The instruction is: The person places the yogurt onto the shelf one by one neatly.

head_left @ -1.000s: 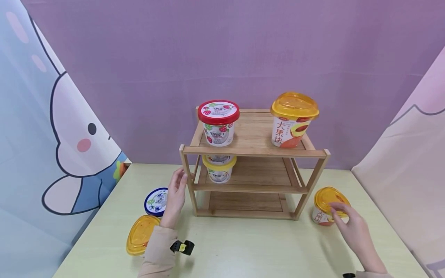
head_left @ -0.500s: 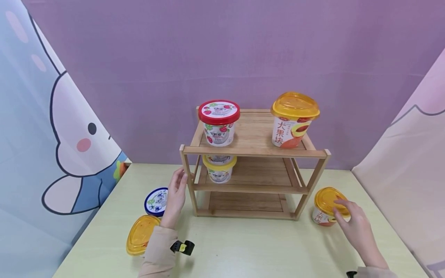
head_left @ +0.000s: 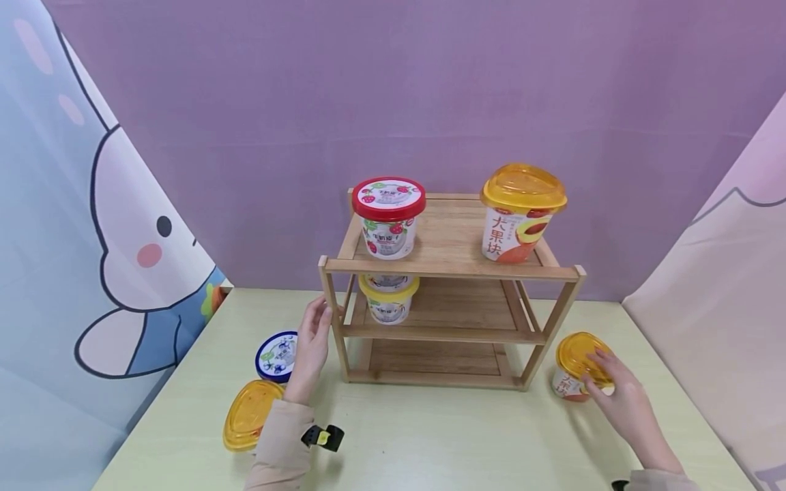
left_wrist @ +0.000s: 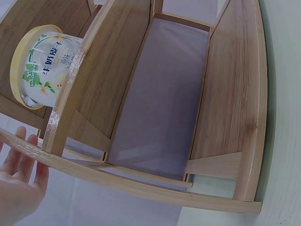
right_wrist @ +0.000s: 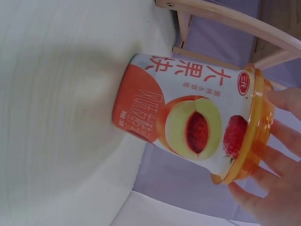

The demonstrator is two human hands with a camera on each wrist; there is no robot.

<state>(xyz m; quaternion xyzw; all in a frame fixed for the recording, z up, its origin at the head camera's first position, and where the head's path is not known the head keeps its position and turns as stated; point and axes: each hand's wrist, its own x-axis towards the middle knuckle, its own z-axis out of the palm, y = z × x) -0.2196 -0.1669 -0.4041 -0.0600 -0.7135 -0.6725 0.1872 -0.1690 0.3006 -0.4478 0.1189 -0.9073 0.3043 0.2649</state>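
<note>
In the head view, my left hand (head_left: 312, 341) holds the front left post of a three-tier wooden rack (head_left: 451, 271). Its fingers (left_wrist: 26, 165) pass behind the post in the left wrist view. At the right, my right hand (head_left: 623, 395) is spread at the orange domed lid of a peach yogurt cup (head_left: 568, 385), which stands upright on the table. The right wrist view shows the thumb and fingers (right_wrist: 275, 160) around the lid's edge. On the rack's top stand a red-lidded cup (head_left: 389, 235) and another orange-lidded yogurt cup (head_left: 510, 232).
Yellow-lidded cups (head_left: 389, 310) stand on the rack's middle shelf, one partly hidden behind the front one. Left of the rack, a blue-lidded cup (head_left: 275, 358) and an orange-lidded cup (head_left: 245, 416) are on the pale table (head_left: 430, 436), partly behind my left arm. A purple curtain (head_left: 276, 136) hangs behind.
My right thumb and fingers have spread wider apart around the orange lid. My left hand has stayed at the rack's post, and the cups keep their places.
</note>
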